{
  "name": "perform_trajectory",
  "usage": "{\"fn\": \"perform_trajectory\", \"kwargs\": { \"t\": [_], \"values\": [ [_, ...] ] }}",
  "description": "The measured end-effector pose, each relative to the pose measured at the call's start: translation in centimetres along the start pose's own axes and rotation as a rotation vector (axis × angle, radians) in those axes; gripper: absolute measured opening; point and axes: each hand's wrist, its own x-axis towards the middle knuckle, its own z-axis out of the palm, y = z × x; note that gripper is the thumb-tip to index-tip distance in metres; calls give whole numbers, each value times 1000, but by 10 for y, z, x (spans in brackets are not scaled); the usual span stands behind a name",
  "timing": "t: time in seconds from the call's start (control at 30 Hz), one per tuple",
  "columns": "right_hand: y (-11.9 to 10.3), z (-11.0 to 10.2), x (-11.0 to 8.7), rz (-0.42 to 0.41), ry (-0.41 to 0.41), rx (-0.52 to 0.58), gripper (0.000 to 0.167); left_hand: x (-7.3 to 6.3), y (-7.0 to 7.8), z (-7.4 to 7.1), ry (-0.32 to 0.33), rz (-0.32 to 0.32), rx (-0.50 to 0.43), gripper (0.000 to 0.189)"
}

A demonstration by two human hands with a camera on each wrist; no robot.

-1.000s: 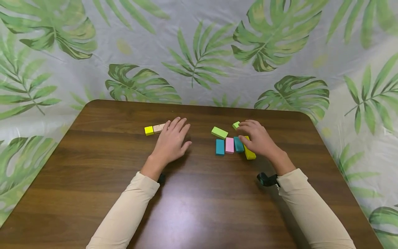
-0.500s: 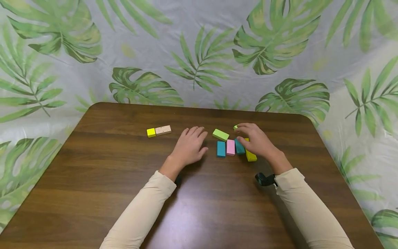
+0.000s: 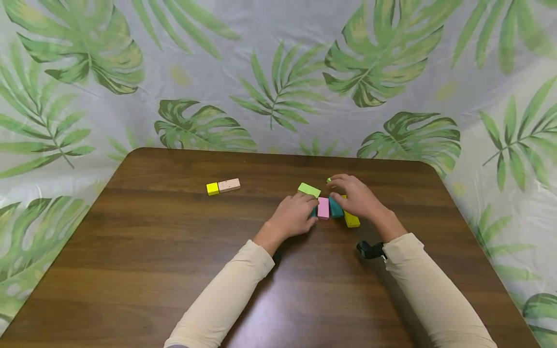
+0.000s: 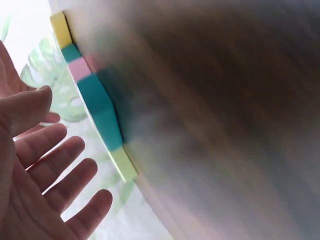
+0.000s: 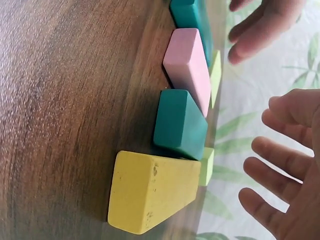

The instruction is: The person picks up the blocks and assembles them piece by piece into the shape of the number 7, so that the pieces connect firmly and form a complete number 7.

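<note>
My left hand [image 3: 290, 216] hovers over the left teal block [image 4: 100, 107], its fingers spread and relaxed; that block is mostly covered in the head view. To its right, a pink block [image 3: 323, 209], a second teal block [image 3: 336, 208] and a long yellow block [image 3: 352, 220] form a row. Over the row's right end is my right hand [image 3: 358, 197], fingers loosely bent and apart from the blocks in the right wrist view. A light green block [image 3: 309, 189] lies behind the row. Another light green block [image 5: 206, 166] is mostly hidden by the right hand in the head view.
Toward the far left of the brown wooden table [image 3: 152, 241], a small yellow block [image 3: 212, 189] sits end to end with a plain wood block [image 3: 229, 185]. A leaf-patterned cloth [image 3: 296, 63] hangs behind the table's far edge.
My left hand has moved right, from beside the plain wood block to over the left teal block. The right hand stays near the row's right end. The blocks keep their arrangement.
</note>
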Motion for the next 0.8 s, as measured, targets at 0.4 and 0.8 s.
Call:
{"fn": "perform_trajectory", "kwargs": {
  "t": [0.4, 0.8],
  "values": [
    [2, 0, -4, 19, -30, -12, 32, 8, 7, 8, -34, -12, -28, 35],
    [3, 12, -3, -35, -76, -35, 28, 5, -4, 2, -122, -184, -181, 46]
  ]
}}
